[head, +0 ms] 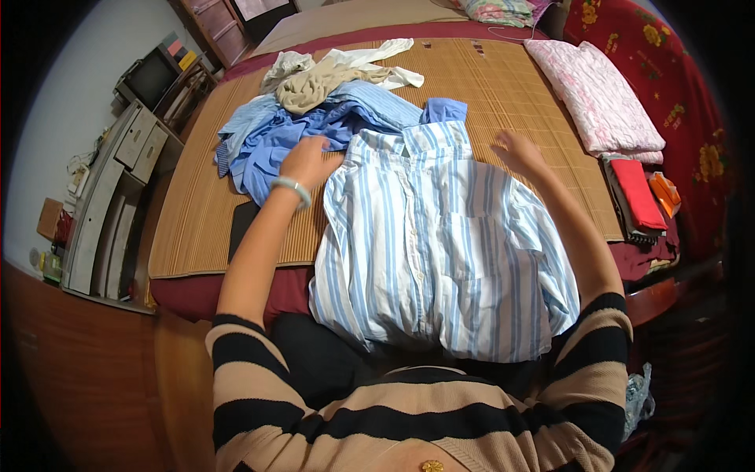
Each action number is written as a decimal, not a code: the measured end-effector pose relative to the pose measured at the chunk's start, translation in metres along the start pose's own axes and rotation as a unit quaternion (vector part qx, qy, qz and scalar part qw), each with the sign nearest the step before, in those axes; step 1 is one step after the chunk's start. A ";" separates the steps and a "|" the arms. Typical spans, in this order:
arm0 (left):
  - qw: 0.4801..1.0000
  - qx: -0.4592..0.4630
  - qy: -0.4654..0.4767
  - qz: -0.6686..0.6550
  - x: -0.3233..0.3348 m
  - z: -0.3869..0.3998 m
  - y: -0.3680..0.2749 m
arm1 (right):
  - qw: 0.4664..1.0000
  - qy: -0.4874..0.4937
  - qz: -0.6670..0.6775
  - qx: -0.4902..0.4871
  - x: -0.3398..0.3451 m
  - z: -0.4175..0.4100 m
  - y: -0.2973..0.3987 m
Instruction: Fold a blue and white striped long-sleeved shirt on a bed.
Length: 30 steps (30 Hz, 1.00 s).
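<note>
A blue-and-white striped button-up shirt (pixel 413 248) lies front side up before me, collar away from me. Its lower part hangs over the bed's near edge onto my lap. My left hand (pixel 311 158), with a pale bangle at the wrist, is by the shirt's left shoulder, thumb and fingers apart. Whether its thumb touches the cloth I cannot tell. Right of the collar, my right hand (pixel 519 152) hovers over the mat, slightly blurred, fingers spread and holding nothing. Beyond the left hand, a blue garment (pixel 307 127) is part of a heap, with a beige garment (pixel 312 85) on top.
A bamboo mat (pixel 501 88) covers the bed. Near my left forearm lies a dark flat object (pixel 242 227). A folded pink-and-white quilt (pixel 601 100) and a folded red cloth (pixel 637 192) line the right side. A grey desk (pixel 112 200) stands at the left.
</note>
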State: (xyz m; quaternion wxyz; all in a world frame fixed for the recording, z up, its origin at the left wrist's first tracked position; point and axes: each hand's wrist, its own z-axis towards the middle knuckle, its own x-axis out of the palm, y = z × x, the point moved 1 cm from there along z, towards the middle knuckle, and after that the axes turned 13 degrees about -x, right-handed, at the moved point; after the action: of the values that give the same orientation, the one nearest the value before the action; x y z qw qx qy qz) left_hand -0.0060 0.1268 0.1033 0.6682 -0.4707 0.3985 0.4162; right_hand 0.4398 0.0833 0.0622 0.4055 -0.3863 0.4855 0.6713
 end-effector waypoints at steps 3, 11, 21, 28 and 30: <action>0.996 -0.071 0.040 0.040 -0.008 -0.074 0.006 | 0.998 0.057 0.010 0.014 -0.006 -0.051 -0.042; 0.994 -0.080 0.068 0.005 -0.009 -0.205 -0.028 | 0.982 0.129 0.097 0.103 -0.040 -0.163 -0.074; 0.987 -0.133 0.015 -0.093 0.029 -0.222 0.011 | 0.979 0.082 0.167 0.083 -0.029 -0.207 -0.075; 0.683 -0.320 0.069 -0.653 0.021 -0.204 0.068 | 0.922 -0.099 0.354 0.119 -0.050 -0.181 -0.116; 0.695 -0.282 0.020 -0.661 0.015 -0.187 0.089 | 0.967 -0.157 0.184 0.079 -0.075 -0.164 -0.118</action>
State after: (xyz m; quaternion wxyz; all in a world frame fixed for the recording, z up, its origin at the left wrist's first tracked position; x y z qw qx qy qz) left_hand -0.1105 -0.0310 0.0182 0.5991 -0.7871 -0.1382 -0.0499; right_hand 0.5962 -0.0639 0.0528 0.3754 -0.1469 0.5301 0.7460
